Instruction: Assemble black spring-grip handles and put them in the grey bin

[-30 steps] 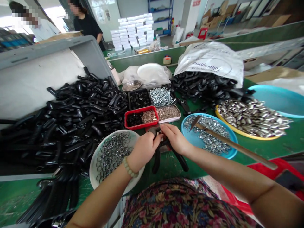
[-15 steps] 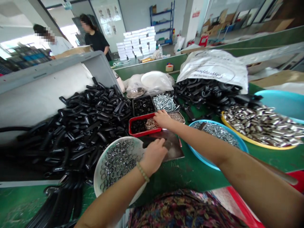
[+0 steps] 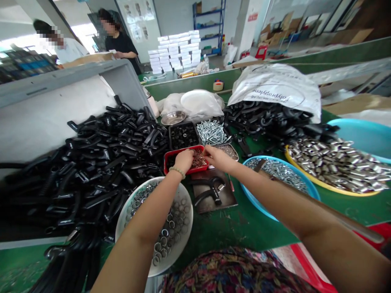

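Note:
Both of my hands are at the red tray (image 3: 171, 154), which holds small copper-coloured parts (image 3: 199, 159) and dark parts. My left hand (image 3: 185, 159) reaches into its middle from the near side, fingers bent down and their tips hidden among the parts. At the tray's right end is my right hand (image 3: 216, 157), its fingers pinched together over the copper-coloured parts; whatever they hold is too small to name. A black handle-like part (image 3: 210, 190) with a metal spring lies on a flat dark plate (image 3: 229, 200) just in front of the tray.
A white bowl of metal rings (image 3: 188, 211) sits under my left forearm. Black parts (image 3: 104, 162) are heaped at left. Screws (image 3: 211, 132) stand behind the tray. Blue (image 3: 314, 194) and yellow (image 3: 290, 158) basins of metal parts are at right. Two people stand at the back left.
My left hand has moved up from the black part to the red tray, leaving that part on the plate. My right hand has shifted slightly, its fingers now pinched over the tray.

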The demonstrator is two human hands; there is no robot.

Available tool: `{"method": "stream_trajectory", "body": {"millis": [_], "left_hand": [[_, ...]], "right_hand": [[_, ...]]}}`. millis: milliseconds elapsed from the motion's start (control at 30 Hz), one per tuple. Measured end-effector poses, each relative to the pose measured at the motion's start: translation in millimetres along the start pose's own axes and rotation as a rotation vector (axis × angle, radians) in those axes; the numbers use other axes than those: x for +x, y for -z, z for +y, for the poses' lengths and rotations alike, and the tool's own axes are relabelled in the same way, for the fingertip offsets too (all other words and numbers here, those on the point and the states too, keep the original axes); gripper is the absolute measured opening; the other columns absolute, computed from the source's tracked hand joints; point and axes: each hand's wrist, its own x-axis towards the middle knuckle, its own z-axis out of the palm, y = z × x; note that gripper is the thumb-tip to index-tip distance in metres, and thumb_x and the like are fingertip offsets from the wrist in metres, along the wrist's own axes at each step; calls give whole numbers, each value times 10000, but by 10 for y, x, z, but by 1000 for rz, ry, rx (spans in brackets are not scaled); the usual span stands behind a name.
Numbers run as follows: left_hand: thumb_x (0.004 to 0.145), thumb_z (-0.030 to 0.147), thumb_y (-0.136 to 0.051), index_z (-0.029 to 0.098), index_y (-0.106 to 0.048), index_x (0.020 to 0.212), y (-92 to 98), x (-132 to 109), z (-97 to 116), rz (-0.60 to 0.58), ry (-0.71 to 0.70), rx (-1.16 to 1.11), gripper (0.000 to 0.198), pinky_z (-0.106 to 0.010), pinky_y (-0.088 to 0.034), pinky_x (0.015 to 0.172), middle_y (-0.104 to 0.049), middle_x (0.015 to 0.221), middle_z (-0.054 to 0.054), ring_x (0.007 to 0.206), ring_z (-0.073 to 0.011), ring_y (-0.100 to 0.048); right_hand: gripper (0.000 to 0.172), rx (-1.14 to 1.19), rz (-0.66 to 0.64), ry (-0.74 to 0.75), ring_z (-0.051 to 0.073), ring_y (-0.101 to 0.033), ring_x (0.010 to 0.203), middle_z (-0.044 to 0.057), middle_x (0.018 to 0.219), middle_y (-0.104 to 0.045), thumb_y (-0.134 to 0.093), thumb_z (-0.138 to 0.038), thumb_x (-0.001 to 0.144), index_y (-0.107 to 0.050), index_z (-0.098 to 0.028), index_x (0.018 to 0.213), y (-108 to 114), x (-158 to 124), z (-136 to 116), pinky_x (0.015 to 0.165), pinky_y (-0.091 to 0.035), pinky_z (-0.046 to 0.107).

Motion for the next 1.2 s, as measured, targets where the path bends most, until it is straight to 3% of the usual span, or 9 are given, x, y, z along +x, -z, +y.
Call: {"method": "stream_trajectory", "body": {"millis": [100, 233, 400, 533, 633, 733, 967, 1100, 1200], "left_hand": [[855, 176, -489, 161, -656, 907, -134, -37, -25, 47, 14, -60, 176, -327, -447, 837, -658, 978, -103, 915, -237, -622], [864, 168, -478, 160, -639, 982, -162, -50, -46, 124, 44, -148, 200, -320, -438, 880, -651, 1033, -109, 954, -227, -617], [904, 154, -407, 140, -567, 1110, -36, -128, 18, 247, 72, -277, 261, -303, -471, 854, -663, 1005, -106, 898, -188, -644], [851, 170, -531, 163, -536, 1154, -48, -450, 165, 243, 34, -664, 303, -308, -497, 843, -701, 886, -50, 857, -174, -663], [868, 173, -499, 178, -522, 1189, -193, -744, 296, 161, 4, -930, 322, -341, -487, 893, -714, 898, -46, 900, -174, -664], [880, 164, -467, 198, -554, 1160, -356, -933, 408, 116, 9, -963, 295, -351, -474, 924, -712, 949, -45, 949, -175, -650], [759, 15, -530, 200, -477, 1238, -504, -926, 574, 115, 10, -900, 517, -287, -517, 801, -606, 1001, -44, 811, -128, -617], [761, 10, -511, 215, -440, 1263, -509, -893, 608, 68, 31, -834, 547, -260, -516, 766, -546, 1037, -45, 758, -100, -601], [780, 39, -505, 213, -434, 1274, -451, -906, 641, 43, 9, -701, 529, -261, -501, 789, -534, 1071, -56, 779, -110, -605]], "right_hand": [[306, 296, 88, -32, 140, -589, 884, 64, 1030, -621, -364, -175, 933, -531, -186, 1188, 3, -525, 43, 791, -458, 261], [272, 586, 38, -175, 124, -582, 641, 34, 832, -618, -370, -142, 895, -593, -183, 1046, -108, -1086, 87, 647, -487, 263], [325, 606, 62, -209, 128, -587, 674, 36, 838, -612, -365, -83, 844, -594, -188, 1049, -156, -1230, 66, 721, -483, 292], [182, 662, 13, -347, 126, -585, 617, 5, 762, -648, -386, -221, 907, -553, -197, 976, -141, -1188, 17, 642, -475, 260], [175, 505, -22, -377, 121, -597, 642, 2, 795, -664, -409, -294, 923, -558, -204, 945, -183, -1156, 9, 634, -460, 236], [169, 316, -36, -364, 129, -611, 720, 31, 864, -665, -438, -280, 918, -581, -190, 914, -239, -1121, 12, 665, -449, 227], [177, 91, -92, -248, 213, -606, 826, 103, 843, -641, -465, -182, 897, -632, -145, 851, -278, -1090, -120, 754, -427, 310], [284, 2, -65, -161, 238, -590, 947, 124, 1041, -638, -426, -278, 931, -604, -175, 1127, -245, -1227, -70, 829, -427, 356], [392, -189, 36, -252, 260, -554, 1037, 137, 1161, -604, -387, -337, 943, -500, -175, 1282, -125, -1466, 201, 875, -417, 393]]}}
